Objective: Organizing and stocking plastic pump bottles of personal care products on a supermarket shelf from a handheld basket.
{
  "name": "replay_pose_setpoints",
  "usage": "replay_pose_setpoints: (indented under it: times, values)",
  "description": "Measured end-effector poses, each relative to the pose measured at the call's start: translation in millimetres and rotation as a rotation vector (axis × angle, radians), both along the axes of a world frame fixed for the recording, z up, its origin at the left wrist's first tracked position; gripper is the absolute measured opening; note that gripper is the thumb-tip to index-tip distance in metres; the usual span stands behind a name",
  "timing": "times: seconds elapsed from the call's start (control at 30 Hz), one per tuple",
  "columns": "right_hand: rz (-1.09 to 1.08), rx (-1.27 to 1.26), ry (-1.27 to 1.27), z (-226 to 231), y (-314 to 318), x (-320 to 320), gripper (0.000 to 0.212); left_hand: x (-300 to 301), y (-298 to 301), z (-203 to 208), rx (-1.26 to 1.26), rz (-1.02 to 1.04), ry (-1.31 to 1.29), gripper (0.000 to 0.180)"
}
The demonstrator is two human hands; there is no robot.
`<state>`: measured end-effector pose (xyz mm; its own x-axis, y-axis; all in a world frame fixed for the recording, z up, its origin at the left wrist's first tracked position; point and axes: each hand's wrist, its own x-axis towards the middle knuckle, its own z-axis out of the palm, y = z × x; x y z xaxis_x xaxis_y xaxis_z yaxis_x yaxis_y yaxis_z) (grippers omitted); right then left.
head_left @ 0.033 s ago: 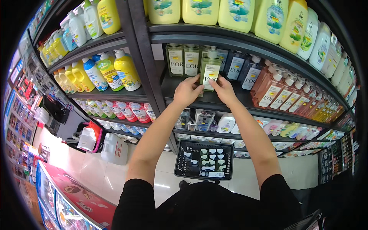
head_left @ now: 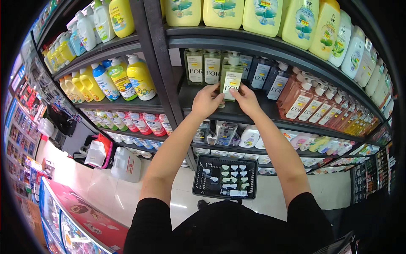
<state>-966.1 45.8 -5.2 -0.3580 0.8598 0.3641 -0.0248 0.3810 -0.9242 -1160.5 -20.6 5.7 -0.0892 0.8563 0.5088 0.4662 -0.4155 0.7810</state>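
Observation:
A green pump bottle (head_left: pixel 231 79) with a pale label stands upright at the front of the middle shelf. My left hand (head_left: pixel 206 101) grips its lower left side, and my right hand (head_left: pixel 247 100) closes on its lower right side. Behind it to the left are two similar green bottles (head_left: pixel 195 70). Dark blue pump bottles (head_left: pixel 260 73) stand to the right of it. The base of the held bottle is partly hidden by my fingers, so I cannot tell whether it rests on the shelf (head_left: pixel 237 111).
Pink pump bottles (head_left: pixel 298 103) fill the shelf further right. Large yellow bottles (head_left: pixel 263 16) line the shelf above. Below, a black basket (head_left: pixel 196 180) on the floor contains several pump bottles. A white jerrycan (head_left: pixel 127 165) is at lower left, near a red-topped display case (head_left: pixel 91 207).

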Motion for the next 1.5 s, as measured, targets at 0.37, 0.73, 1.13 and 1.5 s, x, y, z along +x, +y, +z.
replay_pose_setpoints:
  times: [0.37, 0.73, 1.13, 1.5]
  values:
    - [-0.187, 0.344, -0.313, 17.2, -23.7, -93.1, 0.044, -17.5, 11.4, -12.8, 0.243, 0.33, -0.322, 0.072]
    - [-0.298, 0.351, -0.44, 15.5, -14.4, -125.7, 0.047, -41.8, 46.0, -1.6, 0.09, 0.286, -0.789, 0.053]
    - [-0.337, 0.435, -0.471, 10.1, -8.8, -124.7, 0.04, -53.0, 57.1, -6.4, 0.074, 0.28, -0.743, 0.046]
    - [-0.401, 0.376, -0.425, 14.4, -36.2, -131.3, 0.028, -63.1, 45.5, -25.7, 0.147, 0.5, -0.384, 0.071]
